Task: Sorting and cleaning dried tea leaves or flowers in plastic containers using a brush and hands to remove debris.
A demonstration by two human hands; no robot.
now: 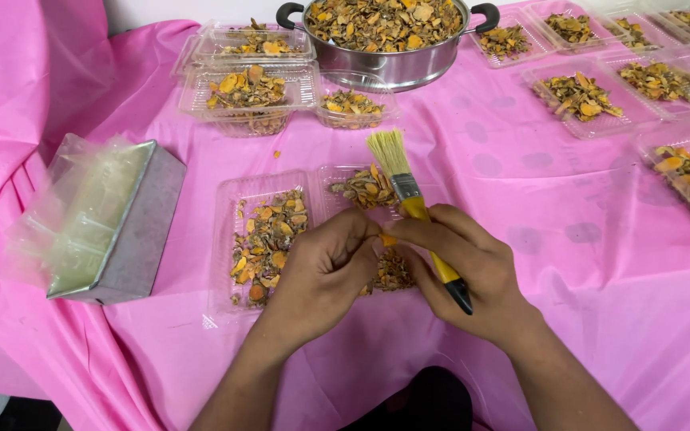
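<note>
My right hand (469, 275) grips a paintbrush (409, 195) with a yellow handle and pale bristles that point up and away. My left hand (325, 271) pinches a small orange dried slice (387, 239) at its fingertips, and the fingertips of my right hand touch it too. Both hands hover over an open clear plastic clamshell tray (225, 239) that holds dried orange-brown slices (269, 239) in its two halves.
A steel pot (397, 68) heaped with dried slices stands at the back. Several clear trays of slices (576, 96) lie at the right, and stacked ones (249, 88) at the back left. A metal tin of clear plastic bags (137, 231) sits at the left on the pink cloth (561, 231).
</note>
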